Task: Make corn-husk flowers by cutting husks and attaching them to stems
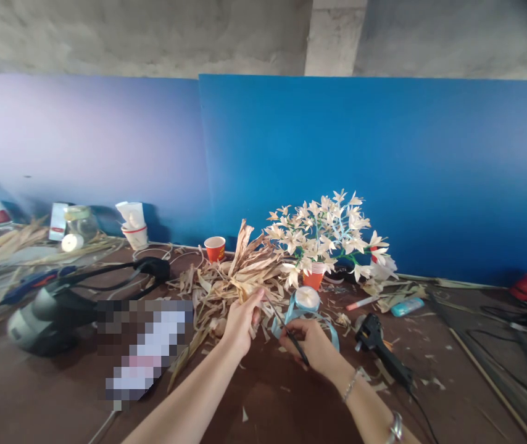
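My left hand (242,320) is closed in a pinch on a dried corn husk (240,271) at the near edge of a heap of husks on the brown table (291,407). My right hand (312,345) is closed round a thin dark tool, apparently scissors (291,336), whose tip points up toward the husk between the two hands. Just behind my right hand lies a roll of light blue ribbon (307,302). A bouquet of cream husk flowers (328,234) stands in an orange cup (313,277) behind it.
A black glue gun (379,348) with its cord lies right of my right hand. A red paper cup (215,248), a grey hair dryer (45,314), a jar, stacked cups and bottles sit at the left. Husk scraps litter the table. A blue wall panel (384,166) stands behind.
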### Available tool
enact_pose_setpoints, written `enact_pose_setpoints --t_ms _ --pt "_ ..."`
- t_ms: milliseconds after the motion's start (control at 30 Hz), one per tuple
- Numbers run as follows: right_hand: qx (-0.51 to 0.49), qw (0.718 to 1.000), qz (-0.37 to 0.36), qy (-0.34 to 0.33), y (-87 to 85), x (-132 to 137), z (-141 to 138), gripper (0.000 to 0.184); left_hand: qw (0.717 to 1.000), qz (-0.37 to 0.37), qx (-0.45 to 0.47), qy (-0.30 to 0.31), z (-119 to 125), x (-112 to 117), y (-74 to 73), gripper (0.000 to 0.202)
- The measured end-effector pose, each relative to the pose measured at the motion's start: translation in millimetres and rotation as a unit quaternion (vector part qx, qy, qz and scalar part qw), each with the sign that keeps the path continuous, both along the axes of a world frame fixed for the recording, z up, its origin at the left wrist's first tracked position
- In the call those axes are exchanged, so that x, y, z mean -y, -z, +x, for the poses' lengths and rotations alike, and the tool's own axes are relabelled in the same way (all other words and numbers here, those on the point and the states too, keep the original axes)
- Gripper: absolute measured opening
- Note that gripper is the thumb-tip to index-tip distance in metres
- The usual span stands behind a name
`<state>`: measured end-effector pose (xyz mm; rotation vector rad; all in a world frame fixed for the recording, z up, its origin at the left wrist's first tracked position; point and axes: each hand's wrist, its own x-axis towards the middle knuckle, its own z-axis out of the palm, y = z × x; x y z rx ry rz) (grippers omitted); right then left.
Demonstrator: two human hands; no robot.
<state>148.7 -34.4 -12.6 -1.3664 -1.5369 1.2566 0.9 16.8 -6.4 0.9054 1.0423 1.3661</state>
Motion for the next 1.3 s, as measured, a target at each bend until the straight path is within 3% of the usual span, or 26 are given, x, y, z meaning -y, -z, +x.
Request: enact_pose_setpoints --t_ms 500,833,1300 --pt "0.015 1.0 0.009 -0.007 7.9 -2 1 0.015 0.999 -0.017 0.043 0.008 5 1 2.8 0.035" --pt "-0.039 0.998 -0.014 -0.039 1.0 0 8 0.013 0.999 0.036 0.011 -0.036 -14 -11 -6.0 0.03" --pt "-0.029 0.999 -0.028 -0.035 -4.2 1 9 0.012 0.998 0.012 -0.043 0.04 -19 -11 -13.2 0.023"
